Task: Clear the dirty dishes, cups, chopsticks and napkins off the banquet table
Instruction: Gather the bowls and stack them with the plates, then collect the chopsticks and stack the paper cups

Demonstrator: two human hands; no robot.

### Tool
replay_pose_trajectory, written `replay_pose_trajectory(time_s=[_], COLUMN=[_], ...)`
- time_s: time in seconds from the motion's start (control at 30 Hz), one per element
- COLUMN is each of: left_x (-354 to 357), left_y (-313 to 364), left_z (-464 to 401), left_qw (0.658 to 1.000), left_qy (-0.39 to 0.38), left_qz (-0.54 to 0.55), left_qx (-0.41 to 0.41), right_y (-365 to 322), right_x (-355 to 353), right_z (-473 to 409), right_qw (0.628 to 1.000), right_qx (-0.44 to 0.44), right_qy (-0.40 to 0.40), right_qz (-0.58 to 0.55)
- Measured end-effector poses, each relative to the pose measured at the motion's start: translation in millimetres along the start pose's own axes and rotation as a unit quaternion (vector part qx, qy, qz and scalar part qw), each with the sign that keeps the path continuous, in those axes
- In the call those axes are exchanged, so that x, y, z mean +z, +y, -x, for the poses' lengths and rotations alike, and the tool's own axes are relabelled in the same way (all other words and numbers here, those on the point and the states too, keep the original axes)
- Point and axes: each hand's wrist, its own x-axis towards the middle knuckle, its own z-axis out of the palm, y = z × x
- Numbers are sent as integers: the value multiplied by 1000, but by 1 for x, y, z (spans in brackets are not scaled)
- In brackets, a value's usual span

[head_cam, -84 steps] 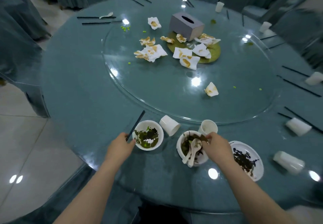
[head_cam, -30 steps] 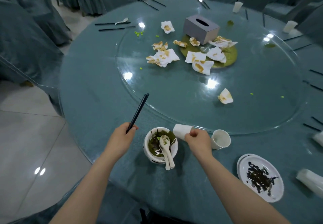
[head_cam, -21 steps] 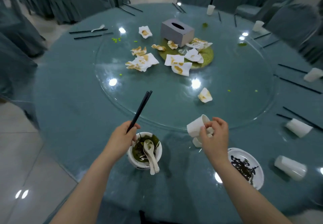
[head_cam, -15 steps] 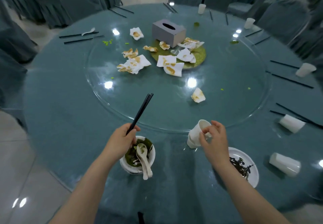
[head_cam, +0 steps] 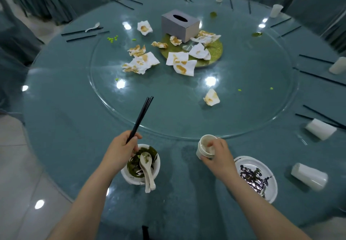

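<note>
Gripping chopsticks (head_cam: pixel 139 120) upright, the left hand (head_cam: pixel 119 150) frees table space; right hand (head_cam: pixel 217 155) fingers pinch nested cups (head_cam: pixel 206 147) (stacked for carrying).

Bowl (head_cam: pixel 140 166) at near table (head_cam: pixel 61 120) edge, two spoons (head_cam: pixel 147 166) in it; plate (head_cam: pixel 256 178) to its right. Turntable (head_cam: pixel 168 112) behind, bearing napkins (head_cam: pixel 142 62) and tissue box (head_cam: pixel 180 25). Cups (head_cam: pixel 309 176) lay far right.

Glossy glass turntable (head_cam: pixel 168 108), crumpled paper napkins (head_cam: pixel 142 63)
</note>
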Motion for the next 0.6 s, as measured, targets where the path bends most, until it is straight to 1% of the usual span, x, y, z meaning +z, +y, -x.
replay_pose_trajectory(time_s=[0.13,0.23,0.4,0.5,0.6], left_x=[4,2,-7,-4,6], left_y=[1,1,-6,-16,-21], left_z=[16,34,79,112,140], left_qw=[1000,999,996,993,990], left_qy=[-7,-9,-18,-38,-68], left_qz=[13,2,3,3,2], left_qx=[6,30,85,111,120], right_y=[-1,0,4,3,2], right_x=[-17,-35,-57,-69,-84], right_z=[21,57,138,192,243], right_qw=[998,991,985,977,972], right_qx=[16,46,89,101,123], right_qy=[17,43,101,148,177], right_qz=[-56,-119,-111,-118,-95])
